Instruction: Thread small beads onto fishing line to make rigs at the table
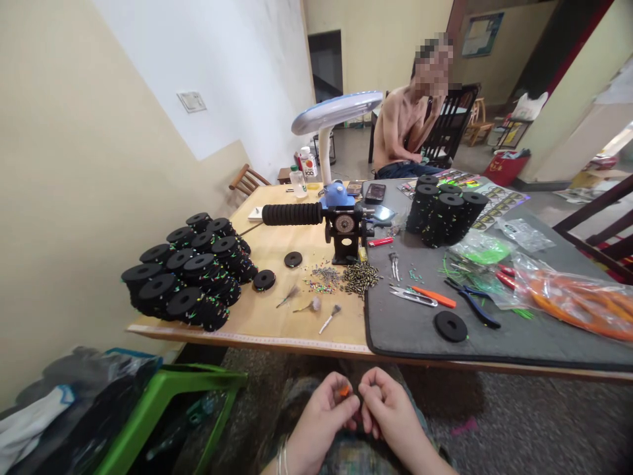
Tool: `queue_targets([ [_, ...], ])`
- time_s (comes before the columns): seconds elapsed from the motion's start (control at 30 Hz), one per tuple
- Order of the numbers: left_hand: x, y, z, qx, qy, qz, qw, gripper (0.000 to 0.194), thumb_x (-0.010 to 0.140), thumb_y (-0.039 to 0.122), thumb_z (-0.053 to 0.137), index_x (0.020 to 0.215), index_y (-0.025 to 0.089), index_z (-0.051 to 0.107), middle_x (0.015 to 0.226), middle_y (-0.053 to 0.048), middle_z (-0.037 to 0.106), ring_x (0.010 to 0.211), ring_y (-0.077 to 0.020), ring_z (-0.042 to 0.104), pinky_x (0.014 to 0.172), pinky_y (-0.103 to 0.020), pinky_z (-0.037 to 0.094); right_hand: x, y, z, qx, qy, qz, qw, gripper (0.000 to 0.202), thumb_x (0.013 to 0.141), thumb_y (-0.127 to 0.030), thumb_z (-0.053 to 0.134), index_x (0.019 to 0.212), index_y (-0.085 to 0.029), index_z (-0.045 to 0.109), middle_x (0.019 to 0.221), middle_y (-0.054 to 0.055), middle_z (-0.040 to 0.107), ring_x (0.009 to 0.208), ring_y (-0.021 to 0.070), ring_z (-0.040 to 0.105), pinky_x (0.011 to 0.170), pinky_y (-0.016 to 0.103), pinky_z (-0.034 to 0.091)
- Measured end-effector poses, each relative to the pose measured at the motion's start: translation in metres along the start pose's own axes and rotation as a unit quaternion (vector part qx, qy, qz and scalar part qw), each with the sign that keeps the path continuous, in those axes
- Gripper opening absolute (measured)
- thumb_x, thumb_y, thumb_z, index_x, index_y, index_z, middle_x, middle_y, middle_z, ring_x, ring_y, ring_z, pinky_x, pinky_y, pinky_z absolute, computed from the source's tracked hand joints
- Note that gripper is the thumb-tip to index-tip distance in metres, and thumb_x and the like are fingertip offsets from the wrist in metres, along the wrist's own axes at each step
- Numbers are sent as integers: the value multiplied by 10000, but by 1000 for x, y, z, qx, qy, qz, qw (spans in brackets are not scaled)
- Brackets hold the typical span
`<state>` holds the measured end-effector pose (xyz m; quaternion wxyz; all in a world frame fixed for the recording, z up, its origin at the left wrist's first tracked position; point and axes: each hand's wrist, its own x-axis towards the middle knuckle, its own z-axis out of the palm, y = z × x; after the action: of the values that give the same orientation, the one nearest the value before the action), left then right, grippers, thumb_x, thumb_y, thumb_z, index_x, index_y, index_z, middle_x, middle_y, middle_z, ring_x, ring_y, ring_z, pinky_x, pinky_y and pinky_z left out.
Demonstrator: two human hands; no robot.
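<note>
Both hands are held over my lap, in front of the table edge, with their fingertips close together. My left hand (327, 408) is closed, and a small orange piece (344, 391) shows between its thumb and curled finger. It is too small to name more exactly. My right hand (386, 400) is pinched beside it; whatever its fingertips hold cannot be made out. Nearest on the table lie small tufted bundles of thin strands (330, 318). Behind them are a pile of dark metal bits (361, 278) and scattered coloured beads (320, 286).
Stacked black foam rings (185, 274) fill the table's left, more (442, 211) the back right. A crank-like device (345, 227) stands under a lamp (336, 112). Snips (413, 296), pliers (473, 302) and orange tubing (568, 300) lie on a grey mat (395, 340). A person (398, 128) sits beyond.
</note>
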<state>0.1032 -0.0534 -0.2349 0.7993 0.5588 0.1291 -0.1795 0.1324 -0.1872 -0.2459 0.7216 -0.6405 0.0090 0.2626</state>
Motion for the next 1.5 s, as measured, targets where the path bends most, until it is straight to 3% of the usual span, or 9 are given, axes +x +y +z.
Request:
queue_targets([
  [0.13,1,1,1,12,2,-11,1000,231,781,340,681,761,164,533,627,22,576,550,-111,558,539,-225,392,-1,2,1,-7,-9,3,1000,503,723,-703,558,716,-217,430,348,-95,488,269,39,303,305,146,190],
  [0.3,2,3,-1,49,57,4,997,225,772,338,667,716,162,538,581,40,547,539,-102,520,540,-215,400,-1,1,-1,-13,9,15,1000,497,730,-703,545,718,-222,423,362,-80,524,266,40,301,308,150,169],
  [0.8,3,3,-6,154,101,68,981,240,799,396,631,759,177,542,637,29,550,593,-138,550,559,-233,442,-4,2,0,-17,-1,27,1000,473,745,-679,543,714,-226,412,357,-87,516,258,43,297,313,156,179],
  [1.07,-1,6,-5,292,141,142,935,179,839,334,590,743,183,590,672,-12,590,636,-168,555,601,-244,416,-2,6,-1,-41,13,15,999,453,768,-657,527,710,-225,401,362,-81,529,260,39,306,313,145,186],
  [1.2,-6,10,-2,348,140,167,912,170,854,311,574,741,192,619,701,-34,619,659,-183,563,619,-252,401,-2,6,0,-38,16,17,999,462,757,-668,530,716,-225,404,363,-82,526,260,40,311,313,146,190],
  [1.5,-10,16,2,364,108,181,907,161,851,279,574,730,203,648,708,-43,635,671,-193,583,638,-260,393,1,4,1,5,-17,43,999,518,712,-718,548,780,-220,423,387,-80,547,253,47,344,283,141,182],
])
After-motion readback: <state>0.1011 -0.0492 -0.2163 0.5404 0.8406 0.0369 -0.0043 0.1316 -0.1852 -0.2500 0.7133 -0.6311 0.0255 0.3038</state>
